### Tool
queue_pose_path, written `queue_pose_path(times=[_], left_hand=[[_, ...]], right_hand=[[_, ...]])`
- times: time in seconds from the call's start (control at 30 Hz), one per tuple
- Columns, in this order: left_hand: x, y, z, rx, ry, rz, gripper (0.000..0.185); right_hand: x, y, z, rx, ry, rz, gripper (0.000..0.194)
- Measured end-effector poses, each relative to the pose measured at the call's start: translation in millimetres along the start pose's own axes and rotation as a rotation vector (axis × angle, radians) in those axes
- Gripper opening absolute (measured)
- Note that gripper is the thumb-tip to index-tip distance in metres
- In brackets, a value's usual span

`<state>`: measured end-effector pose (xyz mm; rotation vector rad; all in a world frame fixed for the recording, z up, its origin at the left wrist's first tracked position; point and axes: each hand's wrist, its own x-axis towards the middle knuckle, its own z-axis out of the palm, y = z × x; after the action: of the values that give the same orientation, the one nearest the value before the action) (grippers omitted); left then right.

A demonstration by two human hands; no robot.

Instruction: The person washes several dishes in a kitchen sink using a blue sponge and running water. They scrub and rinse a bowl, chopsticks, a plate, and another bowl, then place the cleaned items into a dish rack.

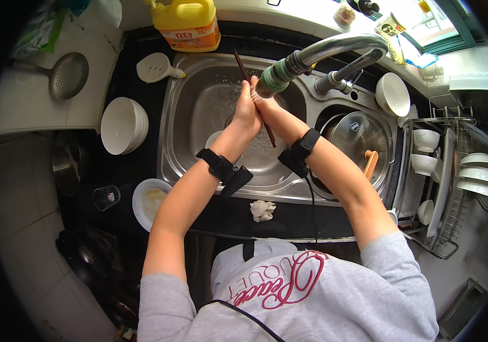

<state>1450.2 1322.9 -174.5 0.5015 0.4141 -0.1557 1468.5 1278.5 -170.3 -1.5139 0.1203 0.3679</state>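
Dark wooden chopsticks (242, 65) are clasped between my left hand (246, 109) and my right hand (264, 102), palms together over the left basin of a stainless steel sink (192, 107). Water from the faucet's green nozzle (274, 79) runs onto my fingers. The chopsticks stick out above and below my hands; how many there are cannot be told. In the basin, partly behind my left forearm, a pale dish (214, 139) shows its edge. The smaller right basin holds a round metal lid or pan (355, 137) with an orange handle (370, 164).
Stacked white bowls (120, 126), a white slotted scoop (154, 67) and a yellow detergent jug (188, 25) stand around the left basin. A soiled bowl (141, 205), a clear cup (106, 197) and a crumpled cloth (263, 210) lie nearer. At right is a dish rack (449, 231) with bowls.
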Motion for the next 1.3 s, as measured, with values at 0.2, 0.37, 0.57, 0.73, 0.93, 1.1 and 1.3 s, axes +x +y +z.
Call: queue_pose_path(times=[0.2,0.37,0.57,0.73,0.93,1.1,1.3], left_hand=[[-5.4,7.3,13.1,-0.067,0.015,0.022,0.052],[-18.5,19.3,28.9,-0.002,0.299,-0.033,0.051],[-5.9,2.0,6.9,-0.068,0.132,-0.012,0.042],[2.5,-6.1,0.5,-0.097,0.298,-0.053,0.033],[-4.2,-18.0,12.3,-0.059,0.264,-0.136,0.018],[0.8,-15.4,11.1,0.035,0.314,-0.186,0.024],[6.1,23.7,12.7,0.04,0.497,0.051,0.043]], right_hand=[[5.3,10.5,0.3,-0.014,-0.111,-0.028,0.035],[9.4,7.1,1.1,-0.406,-0.182,-0.055,0.043],[-1.0,-5.2,-16.3,-0.354,0.021,-0.164,0.048],[-41.7,-24.9,-47.1,-0.584,0.005,-0.571,0.038],[-104.9,-27.5,-82.6,-0.893,-0.112,-0.132,0.021],[-121.6,-15.9,-82.1,-0.553,-0.223,-0.001,0.034],[-166.2,-30.0,-96.7,-0.102,-0.434,0.326,0.043]])
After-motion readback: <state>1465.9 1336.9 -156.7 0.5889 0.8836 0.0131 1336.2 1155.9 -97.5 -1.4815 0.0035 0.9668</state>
